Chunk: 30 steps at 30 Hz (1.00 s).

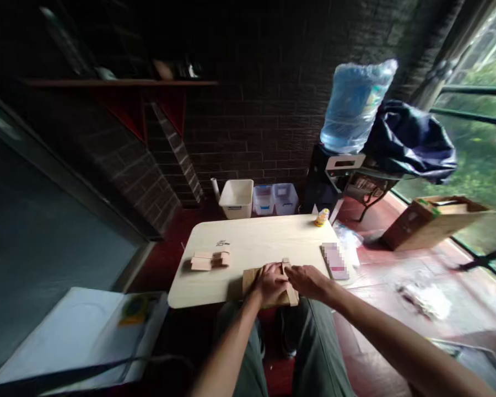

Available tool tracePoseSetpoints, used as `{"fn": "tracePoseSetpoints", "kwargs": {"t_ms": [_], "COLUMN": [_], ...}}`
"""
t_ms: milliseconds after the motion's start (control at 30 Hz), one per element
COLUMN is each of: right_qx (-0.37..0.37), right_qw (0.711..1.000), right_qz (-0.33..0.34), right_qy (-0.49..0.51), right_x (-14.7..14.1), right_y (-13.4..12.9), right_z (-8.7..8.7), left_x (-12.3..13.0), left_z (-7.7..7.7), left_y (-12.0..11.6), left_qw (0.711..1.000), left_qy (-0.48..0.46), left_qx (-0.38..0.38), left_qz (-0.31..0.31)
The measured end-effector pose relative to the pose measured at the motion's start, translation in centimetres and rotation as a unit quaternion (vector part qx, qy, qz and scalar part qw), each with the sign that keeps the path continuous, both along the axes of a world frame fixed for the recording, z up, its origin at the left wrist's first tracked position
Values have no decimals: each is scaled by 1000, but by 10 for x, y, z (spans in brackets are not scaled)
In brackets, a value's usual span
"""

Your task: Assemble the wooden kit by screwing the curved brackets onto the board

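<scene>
A light brown board [248,280] lies at the near edge of the pale table. Across its right part runs a narrow tan strip [291,295], its near end reaching the table's edge. My left hand [268,282] rests on the board with its fingers stretched toward the strip, touching it. My right hand [308,280] is closed over the strip from the right; whatever its fingers grip is hidden and too small to name. To the left lie several tan flat pieces [201,261] in small piles, with some small dark items [222,243] behind them.
On the table [256,234] stand a small yellow-and-orange bottle [322,217] at the back right and a blurred pinkish flat item [335,261] at the right. Plastic bins [236,198] sit behind it. A water dispenser [326,176] and a cardboard box [421,220] stand to the right.
</scene>
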State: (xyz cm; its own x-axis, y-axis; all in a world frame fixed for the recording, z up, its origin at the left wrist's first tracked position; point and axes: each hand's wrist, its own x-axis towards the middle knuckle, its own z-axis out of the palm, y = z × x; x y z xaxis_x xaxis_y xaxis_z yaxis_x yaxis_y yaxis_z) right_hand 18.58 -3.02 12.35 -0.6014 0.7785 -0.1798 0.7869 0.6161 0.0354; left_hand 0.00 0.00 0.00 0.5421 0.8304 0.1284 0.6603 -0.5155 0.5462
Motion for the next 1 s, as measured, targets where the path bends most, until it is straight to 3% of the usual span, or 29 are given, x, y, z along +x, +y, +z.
{"fn": "tracePoseSetpoints", "kwargs": {"t_ms": [300, 700, 1000], "right_qx": [-45, -65, -47], "right_qw": [996, 991, 998], "right_qz": [-64, -117, -34], "right_qy": [41, 13, 35], "right_x": [0, -5, 0], "right_y": [-2, -10, -10], "right_z": [10, 13, 19], "left_x": [3, 4, 5], "left_z": [-9, -3, 2], "left_y": [4, 2, 2], "left_qw": [1000, 999, 999], "left_qy": [-13, -26, -17], "left_qx": [-6, -20, -34], "left_qz": [27, 34, 23]}}
